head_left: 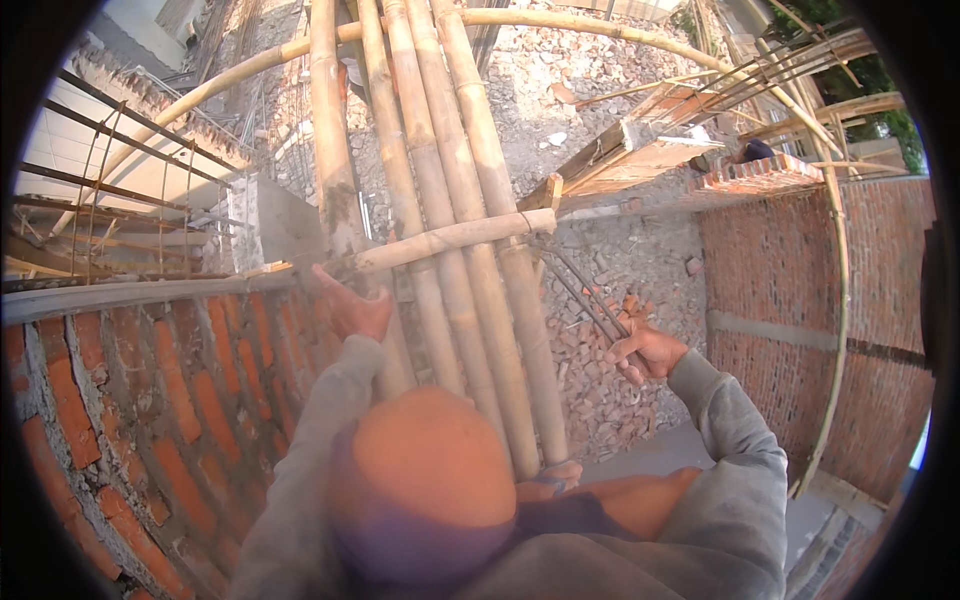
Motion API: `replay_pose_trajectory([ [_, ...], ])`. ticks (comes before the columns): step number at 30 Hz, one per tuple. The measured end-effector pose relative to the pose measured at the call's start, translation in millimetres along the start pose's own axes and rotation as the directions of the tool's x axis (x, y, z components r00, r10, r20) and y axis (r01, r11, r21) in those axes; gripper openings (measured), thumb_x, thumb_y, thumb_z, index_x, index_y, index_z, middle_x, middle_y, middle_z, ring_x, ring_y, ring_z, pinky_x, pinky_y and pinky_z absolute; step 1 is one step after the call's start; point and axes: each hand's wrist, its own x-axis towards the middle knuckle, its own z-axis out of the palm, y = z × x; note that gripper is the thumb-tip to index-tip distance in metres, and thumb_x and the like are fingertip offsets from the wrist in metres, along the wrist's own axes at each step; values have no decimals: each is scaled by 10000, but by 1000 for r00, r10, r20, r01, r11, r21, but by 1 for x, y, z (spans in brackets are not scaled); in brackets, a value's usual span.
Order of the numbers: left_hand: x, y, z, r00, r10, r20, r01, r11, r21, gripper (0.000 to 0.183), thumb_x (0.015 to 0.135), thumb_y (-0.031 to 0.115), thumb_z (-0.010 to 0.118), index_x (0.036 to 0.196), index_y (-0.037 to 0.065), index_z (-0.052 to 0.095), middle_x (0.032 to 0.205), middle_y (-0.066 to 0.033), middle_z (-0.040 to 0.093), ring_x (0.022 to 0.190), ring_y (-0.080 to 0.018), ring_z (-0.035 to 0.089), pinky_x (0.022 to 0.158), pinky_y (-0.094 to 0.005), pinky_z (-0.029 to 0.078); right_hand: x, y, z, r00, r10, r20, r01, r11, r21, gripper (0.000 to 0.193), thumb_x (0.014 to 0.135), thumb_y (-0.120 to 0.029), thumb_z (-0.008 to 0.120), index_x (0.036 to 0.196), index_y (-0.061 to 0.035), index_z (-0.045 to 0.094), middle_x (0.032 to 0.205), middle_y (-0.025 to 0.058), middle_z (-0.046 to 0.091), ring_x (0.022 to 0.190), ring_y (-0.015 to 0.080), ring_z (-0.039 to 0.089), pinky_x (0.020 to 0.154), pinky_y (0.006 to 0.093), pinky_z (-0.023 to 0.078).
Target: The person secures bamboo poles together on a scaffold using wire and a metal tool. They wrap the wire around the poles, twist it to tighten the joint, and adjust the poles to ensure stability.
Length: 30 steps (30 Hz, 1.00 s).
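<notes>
Two thin, dark, rod-like lengths [585, 297] slant up and leftward from the right hand [648, 352], which closes around their lower ends; their upper ends reach just beside the right end of a short, pale tan bamboo crosspiece [455, 241]. The crosspiece lies across several long, tan bamboo poles [487, 280] running side by side away from the person. At its left end is the left hand [358, 308], fingers extended and thumb spread, gripping nothing visible; I cannot tell whether it touches the bamboo. Broken reddish-grey brick rubble [650, 250] lies below the poles, with a rough orange-red brick wall [180, 385] at left.
</notes>
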Motion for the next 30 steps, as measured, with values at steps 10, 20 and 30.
replay_pose_trajectory([
  [10, 0, -6, 4, 1000, 3, -15, -2, 1000, 9, 1286, 829, 321, 876, 1756, 0, 43, 1720, -279, 370, 1564, -426, 432, 1252, -493, 416, -6, 17, 0, 584, -723, -369, -163, 340, -926, 320, 961, -272, 743, 1077, 6, 635, 931, 208, 722, 880, 403, 746, 683, 492, 601],
  [20, 0, -1, -1, 999, -16, 30, 16, 1000, -15, 1267, 833, 310, 873, 1749, -14, 61, 1722, -297, 355, 1563, -446, 428, 1270, -498, 393, -17, -16, -31, 963, -207, -175, 108, 884, -455, 487, 1009, -330, 775, 1200, 47, 533, 872, 246, 710, 737, 438, 718, 704, 543, 580],
  [30, 0, -1, 2, 998, 52, -41, -53, 998, -16, 1289, 836, 307, 869, 1747, -23, 19, 1735, -307, 333, 1602, -450, 361, 1301, -520, 339, -8, -2, -18, 999, -53, -1, 53, 994, 98, 303, 831, -94, 828, 1014, 22, 616, 805, 132, 694, 744, 341, 717, 707, 517, 580],
])
